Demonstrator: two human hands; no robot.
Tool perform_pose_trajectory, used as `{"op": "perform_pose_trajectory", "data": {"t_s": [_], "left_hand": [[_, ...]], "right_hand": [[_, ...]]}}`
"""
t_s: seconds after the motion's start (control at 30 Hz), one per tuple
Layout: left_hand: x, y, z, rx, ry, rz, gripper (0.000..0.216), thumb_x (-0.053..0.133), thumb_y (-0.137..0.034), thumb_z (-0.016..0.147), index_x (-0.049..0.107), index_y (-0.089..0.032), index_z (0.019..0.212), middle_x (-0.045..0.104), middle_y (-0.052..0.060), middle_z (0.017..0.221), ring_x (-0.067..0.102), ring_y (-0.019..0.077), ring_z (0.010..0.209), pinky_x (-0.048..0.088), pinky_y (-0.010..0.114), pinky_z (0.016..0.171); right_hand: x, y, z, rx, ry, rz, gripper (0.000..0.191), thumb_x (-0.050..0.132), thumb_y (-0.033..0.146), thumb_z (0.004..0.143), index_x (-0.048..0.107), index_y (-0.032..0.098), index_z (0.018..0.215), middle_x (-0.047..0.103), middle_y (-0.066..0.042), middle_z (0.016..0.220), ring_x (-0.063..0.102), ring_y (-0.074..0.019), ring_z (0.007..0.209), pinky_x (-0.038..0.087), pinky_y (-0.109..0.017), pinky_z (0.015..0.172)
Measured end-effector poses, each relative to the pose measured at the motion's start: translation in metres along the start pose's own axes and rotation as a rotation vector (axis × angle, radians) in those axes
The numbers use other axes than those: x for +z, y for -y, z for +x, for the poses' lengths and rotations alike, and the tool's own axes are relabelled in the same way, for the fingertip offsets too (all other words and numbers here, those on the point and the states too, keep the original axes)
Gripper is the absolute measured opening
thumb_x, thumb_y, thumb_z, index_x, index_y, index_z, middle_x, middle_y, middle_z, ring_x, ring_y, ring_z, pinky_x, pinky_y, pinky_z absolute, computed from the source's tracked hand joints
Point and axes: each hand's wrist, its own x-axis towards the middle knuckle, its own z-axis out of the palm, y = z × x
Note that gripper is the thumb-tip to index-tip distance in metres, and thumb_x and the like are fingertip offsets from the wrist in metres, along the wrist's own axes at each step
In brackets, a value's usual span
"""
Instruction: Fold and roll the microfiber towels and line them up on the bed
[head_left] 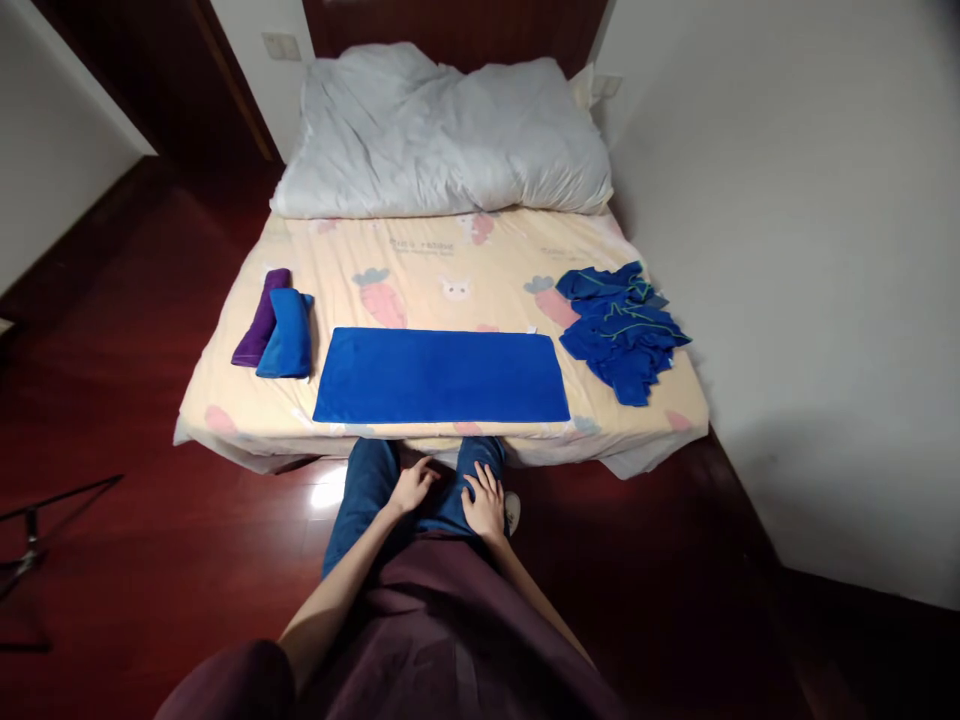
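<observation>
The one head-worn camera looks forward and steeply down from above the person's lap, facing the cream carrot-print mattress (pixel 420 260) at twelve o'clock, close enough that the flat blue rectangular towel (pixel 441 375) fills mid-frame, a white wall (pixel 787 250) at three o'clock.

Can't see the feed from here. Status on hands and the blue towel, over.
Left hand, right hand empty, open on thighs. Blue towel flat at near edge of bed, untouched. Rolled towels left of it, cloth pile right, both apart.
</observation>
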Motion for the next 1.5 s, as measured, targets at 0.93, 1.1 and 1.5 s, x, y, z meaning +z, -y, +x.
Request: {"op": "perform_pose_trajectory", "data": {"t_s": [0.93,1.1,1.5], "left_hand": [[0.088,-0.063,0.066,-0.349,-0.425,-1.455,0.018,0.064,-0.019,0.095,0.065,-0.016,0.112,0.072,0.01,0.118,0.07,0.0112,0.089,0.053,0.023,0.087],[0.088,-0.058,0.063,-0.359,-0.445,-1.535,0.015,0.063,-0.018,0.095,0.067,-0.017,0.109,0.073,0.008,0.119,0.07,0.0107,0.09,0.054,0.021,0.082],[0.079,-0.069,0.095,-0.438,-0.36,-1.633,0.028,0.059,-0.027,0.1,0.067,-0.015,0.124,0.071,0.012,0.128,0.071,0.0161,0.108,0.058,0.027,0.098]], "right_hand": [[-0.018,-0.01,0.002,0.0,0.155,-0.044,0.041,0.052,0.027,0.095,0.067,0.027,0.133,0.041,-0.005,0.163,0.032,-0.0325,0.153,0.035,-0.058,0.119],[-0.071,-0.007,0.066,-0.054,0.397,0.175,0.026,0.059,0.029,0.091,0.077,0.025,0.11,0.074,-0.008,0.124,0.069,-0.0281,0.114,0.055,-0.044,0.101],[-0.126,0.076,0.378,-0.285,0.091,0.137,0.029,0.052,0.024,0.1,0.067,0.011,0.121,0.069,-0.015,0.122,0.069,-0.0251,0.113,0.046,-0.047,0.113]]}}
